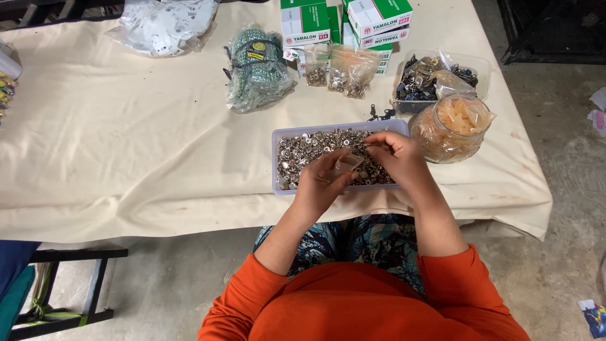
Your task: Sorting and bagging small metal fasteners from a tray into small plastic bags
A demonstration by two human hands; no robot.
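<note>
A small clear bag (347, 164) is being gripped by the left hand (322, 183) over the tray of metal snaps (284, 136) (silvery ones), while the right hand (394, 155), fingers pinching, is hovering just beside its mouth.

left hand (320, 180) cupped, right hand (392, 155) seemingly pinching

- table (126, 158): cream cloth cover, wrinkled
- green-and-white boxes (344, 22): stacked at far edge
- small clear bags (338, 72) of metal bits, just in front of boxes
- green mesh bundle (255, 69), left of bags
- clear tub (483, 66) of dark hardware
- bag of orange pieces (451, 126), near right edge
- white packets (164, 25), far left
</note>
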